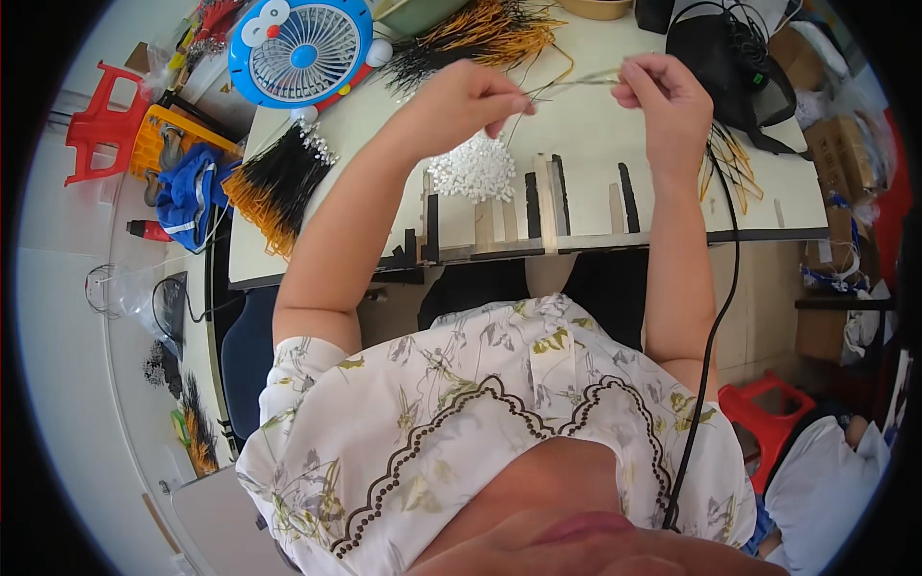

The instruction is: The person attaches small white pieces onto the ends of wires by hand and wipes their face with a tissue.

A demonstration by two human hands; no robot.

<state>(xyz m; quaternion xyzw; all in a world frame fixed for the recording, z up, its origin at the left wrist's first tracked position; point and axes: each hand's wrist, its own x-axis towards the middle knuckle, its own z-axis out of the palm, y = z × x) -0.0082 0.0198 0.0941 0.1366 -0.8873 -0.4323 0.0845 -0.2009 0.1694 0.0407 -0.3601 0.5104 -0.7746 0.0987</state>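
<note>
A few thin dark wires (576, 82) stretch between my two hands above the far part of the table. My left hand (473, 104) pinches them at one end, fingertips pressed together. At the other end my right hand (665, 94) closes thumb and fingers on them. Just below my left hand lies a heap of small white plastic pieces (473, 171). Left of my left forearm rests a bundle of black and orange wires (280, 187) with white tips. A second black and orange bundle (480, 38) spreads out beyond my left hand.
A blue cartoon-shaped fan (303, 56) stands at the table's far left. Wood and black strips (547, 202) line the near edge. A black bag (735, 72) and loose orange wires (735, 168) lie right. A black cable (732, 278) runs past my right arm. Red stools (768, 413) flank the table.
</note>
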